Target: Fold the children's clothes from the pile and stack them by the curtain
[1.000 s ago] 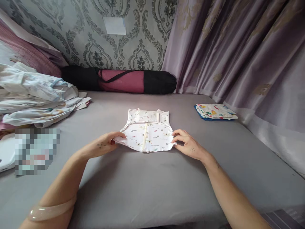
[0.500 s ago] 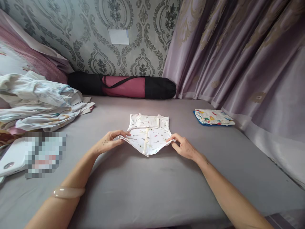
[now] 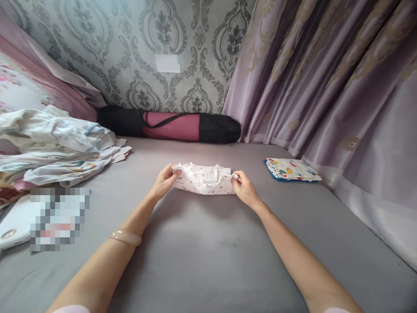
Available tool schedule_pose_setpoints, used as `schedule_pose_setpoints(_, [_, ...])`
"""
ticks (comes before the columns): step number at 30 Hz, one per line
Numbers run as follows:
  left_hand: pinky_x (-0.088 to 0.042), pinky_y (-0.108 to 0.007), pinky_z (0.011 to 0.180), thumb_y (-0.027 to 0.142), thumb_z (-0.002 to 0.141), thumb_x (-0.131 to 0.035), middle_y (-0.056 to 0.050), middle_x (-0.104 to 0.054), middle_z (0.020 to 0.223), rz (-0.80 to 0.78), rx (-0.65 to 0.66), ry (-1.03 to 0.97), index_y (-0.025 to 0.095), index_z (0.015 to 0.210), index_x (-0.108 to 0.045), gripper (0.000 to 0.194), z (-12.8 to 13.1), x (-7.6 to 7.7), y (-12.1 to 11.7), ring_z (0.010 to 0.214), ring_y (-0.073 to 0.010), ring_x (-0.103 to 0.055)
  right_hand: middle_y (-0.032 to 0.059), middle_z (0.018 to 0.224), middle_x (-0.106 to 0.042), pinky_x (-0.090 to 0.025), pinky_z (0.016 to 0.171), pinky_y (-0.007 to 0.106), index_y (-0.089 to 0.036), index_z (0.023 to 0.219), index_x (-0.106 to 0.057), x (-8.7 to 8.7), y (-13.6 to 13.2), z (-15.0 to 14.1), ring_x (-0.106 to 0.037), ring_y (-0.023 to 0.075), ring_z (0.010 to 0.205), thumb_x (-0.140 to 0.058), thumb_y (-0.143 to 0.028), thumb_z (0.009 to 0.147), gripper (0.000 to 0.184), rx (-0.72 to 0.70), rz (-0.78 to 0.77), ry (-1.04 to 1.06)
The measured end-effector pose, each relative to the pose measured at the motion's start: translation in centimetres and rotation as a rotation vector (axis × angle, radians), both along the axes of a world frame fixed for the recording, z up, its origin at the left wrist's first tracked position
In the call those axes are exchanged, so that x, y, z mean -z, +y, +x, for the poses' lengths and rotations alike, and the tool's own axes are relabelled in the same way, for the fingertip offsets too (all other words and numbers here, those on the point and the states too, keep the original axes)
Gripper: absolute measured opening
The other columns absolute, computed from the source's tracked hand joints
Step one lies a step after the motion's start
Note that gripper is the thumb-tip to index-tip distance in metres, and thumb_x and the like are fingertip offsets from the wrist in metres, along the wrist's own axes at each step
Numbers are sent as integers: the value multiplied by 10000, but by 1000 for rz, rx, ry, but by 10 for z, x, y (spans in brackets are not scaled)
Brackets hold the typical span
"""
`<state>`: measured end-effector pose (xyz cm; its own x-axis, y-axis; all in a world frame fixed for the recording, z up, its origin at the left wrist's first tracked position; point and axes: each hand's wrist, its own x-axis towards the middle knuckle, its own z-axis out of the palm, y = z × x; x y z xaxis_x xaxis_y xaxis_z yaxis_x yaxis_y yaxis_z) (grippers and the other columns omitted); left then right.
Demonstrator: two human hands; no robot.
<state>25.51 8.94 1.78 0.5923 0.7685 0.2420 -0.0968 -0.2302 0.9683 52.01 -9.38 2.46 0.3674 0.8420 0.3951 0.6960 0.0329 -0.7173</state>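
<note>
A small white printed baby shirt [image 3: 203, 187] lies on the grey sheet in front of me, its near part doubled upward over the rest. My left hand [image 3: 165, 179] pinches the folded edge at its left corner, thumb and fingers closed on the cloth. At the opposite corner my right hand [image 3: 245, 187] grips the same edge between thumb and fingers. The edge sags a little between the hands, and part of the folded upper section shows behind it. A pale bangle [image 3: 126, 237] circles my left forearm.
A heap of clothes [image 3: 65, 145] rests at the left, with a white phone-like object [image 3: 19, 221] and a blurred-out item [image 3: 60, 219] nearer me. Folded printed clothes [image 3: 291, 169] lie at the right. A black-and-maroon roll bag [image 3: 171, 126] lies along the wall beside the curtain [image 3: 276, 78].
Both hands have lifted the shirt's near edge and carried it away from me over the upper part. The shirt now looks shorter, and the view has tilted upward slightly.
</note>
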Motion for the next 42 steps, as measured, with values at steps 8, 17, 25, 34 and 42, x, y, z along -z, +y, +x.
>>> schedule_pose_setpoints(8, [-368,-218,573,478,836,-539,13,-560,736,130,-208,130,186,971,-567,322,29,22,31,647,-132,-488,46,847,-700,-447,694,282,-227,1042,-519,15,44,21,-655,211,775,-413,-373,919,219,138,-38,-97])
schedule_pose_setpoints(17, [-415,-292,678,353,800,-543,-22,-589,708,226,-499,456,203,870,-562,166,49,35,51,747,-209,-559,101,1023,-703,-452,798,288,-200,1107,-581,24,71,29,-638,229,970,-424,-276,930,249,303,-358,-186])
schedule_pose_setpoints(25, [-456,-376,740,364,846,-526,-126,-672,850,221,-617,629,201,1002,-539,226,46,37,42,874,-305,-634,137,1046,-696,-453,808,293,-167,1141,-588,16,74,18,-649,236,999,-394,-269,955,288,453,-508,-122])
schedule_pose_setpoints(34, [-446,-392,827,261,935,-387,-172,-654,1058,364,-536,822,207,1338,-474,416,46,25,26,948,-305,-639,212,1043,-681,-467,800,371,-118,1198,-528,8,70,4,-669,300,986,-337,-262,975,327,577,-603,-118])
schedule_pose_setpoints(42, [-457,-404,795,254,884,-446,-170,-654,994,326,-548,820,201,1176,-565,319,45,29,32,942,-312,-631,229,1053,-684,-470,816,374,-115,1133,-604,5,70,9,-664,313,1010,-414,-260,932,311,552,-634,-131])
